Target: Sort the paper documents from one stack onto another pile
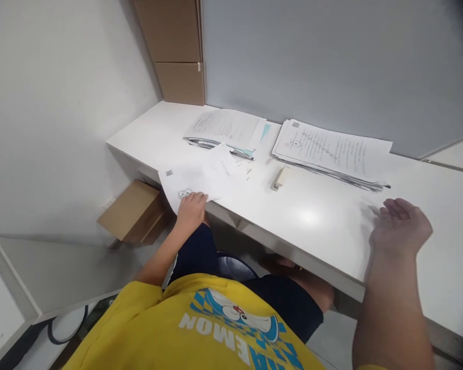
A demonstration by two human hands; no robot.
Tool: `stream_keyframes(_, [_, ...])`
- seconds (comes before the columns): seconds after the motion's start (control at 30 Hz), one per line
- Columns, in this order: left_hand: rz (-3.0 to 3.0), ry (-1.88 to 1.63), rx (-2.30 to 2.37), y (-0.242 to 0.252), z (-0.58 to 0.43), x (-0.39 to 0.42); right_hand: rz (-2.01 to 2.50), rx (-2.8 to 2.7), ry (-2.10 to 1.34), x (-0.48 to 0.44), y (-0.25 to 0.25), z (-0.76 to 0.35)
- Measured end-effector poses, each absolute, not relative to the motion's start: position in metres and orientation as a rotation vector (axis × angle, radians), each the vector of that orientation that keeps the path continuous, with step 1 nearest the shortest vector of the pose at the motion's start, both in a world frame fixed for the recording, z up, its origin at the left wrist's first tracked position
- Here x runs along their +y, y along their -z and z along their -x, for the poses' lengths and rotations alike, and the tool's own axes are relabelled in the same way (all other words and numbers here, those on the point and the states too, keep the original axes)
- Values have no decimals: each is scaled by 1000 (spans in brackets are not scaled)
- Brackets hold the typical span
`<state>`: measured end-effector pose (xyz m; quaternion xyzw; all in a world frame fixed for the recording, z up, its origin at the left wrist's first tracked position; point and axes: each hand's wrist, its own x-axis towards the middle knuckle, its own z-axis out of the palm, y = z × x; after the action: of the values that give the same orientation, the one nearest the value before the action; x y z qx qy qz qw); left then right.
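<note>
My left hand point(193, 209) is at the desk's front edge, its fingers closed over the near edge of a printed sheet of paper point(185, 182). The sheet has a small square code and a round stamp, and part of it hangs past the desk edge. Another paper point(226, 167) overlaps it on the right. Over the right part of the desk, my right hand point(401, 226) is raised with loosely curled fingers and nothing visible in them. A pale stapler point(280, 178) lies between my hands. Beyond it rests a stack of printed sheets point(332, 151).
The white desk point(324, 231) stands against a grey panel. A second pile of papers point(226, 126) lies at the back left, with small scattered bits point(249, 172) near it. Cardboard boxes point(179, 82) stand at the far corner; another box point(133, 210) sits below the desk's left end.
</note>
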<state>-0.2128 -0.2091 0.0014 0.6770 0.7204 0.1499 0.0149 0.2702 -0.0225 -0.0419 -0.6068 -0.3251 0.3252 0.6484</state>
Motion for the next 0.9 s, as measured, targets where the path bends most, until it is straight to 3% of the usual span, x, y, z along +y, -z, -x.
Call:
stream_keyframes(0.27, [-1586,-1472,2757,-72,259,-146,1230,-705,-805,-24,38,-250])
stream_keyframes(0.43, [-1952,-1388,2682,-128,235,-90,1193,-683,-846,-19,31,-246])
stream_keyframes(0.63, [-2158,-1275,2586,-149,188,-53,1097,-528,-898,-12,28,-255])
stream_keyframes(0.77, [-2133,-1434,2577,-170,185,-55,1029,-515,-951,-10,29,-263])
stream_keyframes(0.9, [-2090,-1890,2599,-185,195,-85,1041,-514,-956,-9,30,-265])
